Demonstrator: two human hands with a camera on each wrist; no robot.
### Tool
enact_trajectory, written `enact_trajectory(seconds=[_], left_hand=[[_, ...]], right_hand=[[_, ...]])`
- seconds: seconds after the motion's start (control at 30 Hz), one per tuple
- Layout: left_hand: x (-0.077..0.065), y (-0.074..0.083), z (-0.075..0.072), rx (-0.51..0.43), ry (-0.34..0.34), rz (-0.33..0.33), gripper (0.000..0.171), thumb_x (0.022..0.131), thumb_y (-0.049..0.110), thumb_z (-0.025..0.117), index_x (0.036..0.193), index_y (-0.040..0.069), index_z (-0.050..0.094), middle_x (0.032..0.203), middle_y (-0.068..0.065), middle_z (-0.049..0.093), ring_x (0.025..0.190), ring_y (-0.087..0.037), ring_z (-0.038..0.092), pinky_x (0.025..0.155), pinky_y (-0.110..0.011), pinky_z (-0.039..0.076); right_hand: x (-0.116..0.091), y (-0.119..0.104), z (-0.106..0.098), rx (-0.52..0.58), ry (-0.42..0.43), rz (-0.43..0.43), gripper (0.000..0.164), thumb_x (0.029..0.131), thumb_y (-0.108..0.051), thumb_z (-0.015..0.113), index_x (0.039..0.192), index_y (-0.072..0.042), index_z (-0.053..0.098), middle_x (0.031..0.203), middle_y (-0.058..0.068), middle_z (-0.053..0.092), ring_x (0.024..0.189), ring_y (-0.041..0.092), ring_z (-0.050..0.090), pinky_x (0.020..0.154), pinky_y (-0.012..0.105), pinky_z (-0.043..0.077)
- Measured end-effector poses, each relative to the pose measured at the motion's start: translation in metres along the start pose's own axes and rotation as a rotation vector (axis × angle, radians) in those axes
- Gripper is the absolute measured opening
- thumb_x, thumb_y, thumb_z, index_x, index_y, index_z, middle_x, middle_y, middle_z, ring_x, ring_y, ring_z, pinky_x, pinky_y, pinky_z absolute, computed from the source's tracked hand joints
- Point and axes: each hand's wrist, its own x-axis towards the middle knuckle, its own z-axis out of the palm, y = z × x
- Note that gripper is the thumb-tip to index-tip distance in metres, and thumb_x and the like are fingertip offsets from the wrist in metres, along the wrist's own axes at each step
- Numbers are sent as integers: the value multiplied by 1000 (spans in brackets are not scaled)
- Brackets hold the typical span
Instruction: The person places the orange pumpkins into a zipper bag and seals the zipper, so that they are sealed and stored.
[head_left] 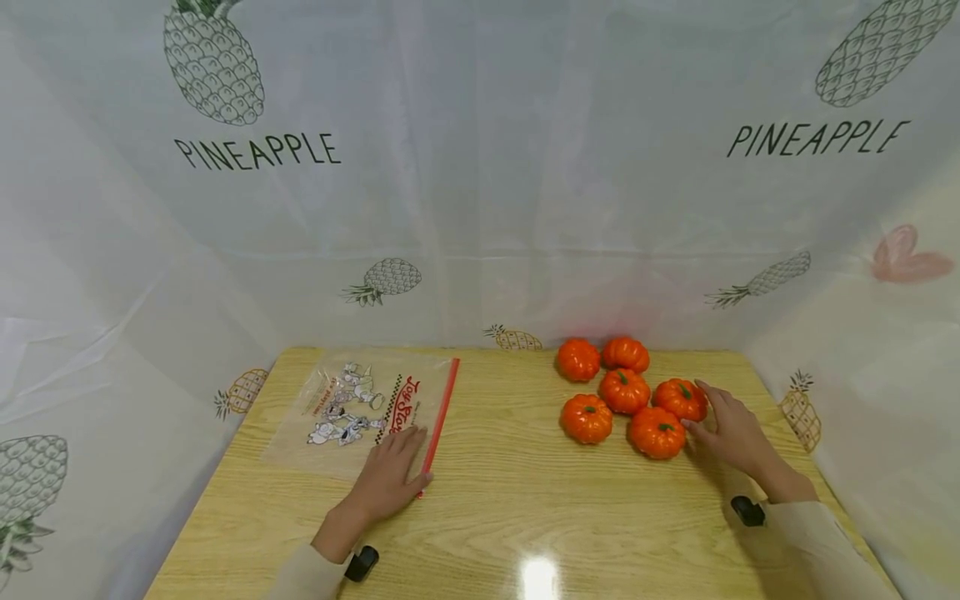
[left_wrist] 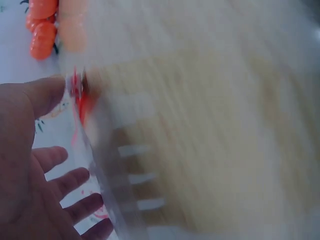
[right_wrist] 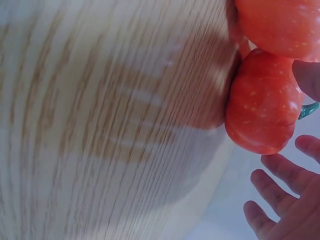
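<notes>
A clear zip bag (head_left: 360, 398) printed with cartoon figures and red lettering lies flat at the left of the table. My left hand (head_left: 386, 477) rests on its right part, fingers spread, with the thumb at the red zip strip (head_left: 446, 396). The left wrist view shows that thumb against the strip, and the fingers spread along the bag. On the right, small orange toy pumpkins are grouped together. My right hand (head_left: 738, 435) is at the right-hand pumpkin (head_left: 679, 398), thumb and fingers apart; in the right wrist view, fingertips (right_wrist: 272, 161) reach right at that pumpkin's side.
Several other pumpkins, among them a front one (head_left: 657, 433) and a left one (head_left: 587, 418), sit close by on the wooden table (head_left: 495, 467). A white curtain (head_left: 480, 183) with pineapple prints hangs behind and along both sides.
</notes>
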Motion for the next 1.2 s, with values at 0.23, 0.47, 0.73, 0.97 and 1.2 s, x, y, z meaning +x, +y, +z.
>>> enact_trajectory(seconds=[0.23,0.47,0.73,0.97,1.2], left_hand=[[3,6,4,92,27,-1,70,99,33,73,156,0,49,155,-25,50,141,-50,45,109,-72,38],[7,15,5,174,75,-16,67,95,32,78,149,-1,56,145,-21,58,134,-44,53,103,-63,48],[7,16,5,201,108,-11,57,94,23,76,142,-4,62,139,-22,62,129,-42,58,103,-56,52],[5,18,-1,143,91,-34,51,96,18,75,140,-5,63,141,-22,62,131,-42,58,103,-57,52],[3,22,-5,130,106,-25,46,96,9,71,140,-5,64,137,-21,64,128,-41,60,100,-56,53]], right_hand=[[3,7,2,-2,-42,17,77,93,-18,81,148,18,42,138,47,50,116,68,51,86,82,44],[7,10,3,6,-80,37,75,90,-15,82,145,19,44,133,48,52,115,68,52,87,80,45],[10,9,2,26,-98,58,76,90,-14,83,146,19,43,134,48,50,116,68,51,89,80,44],[10,12,7,76,-68,27,75,87,-6,85,143,21,42,130,46,53,114,65,53,90,77,47],[13,14,9,106,-26,-22,74,83,2,87,138,23,42,125,47,56,109,63,59,88,72,51]])
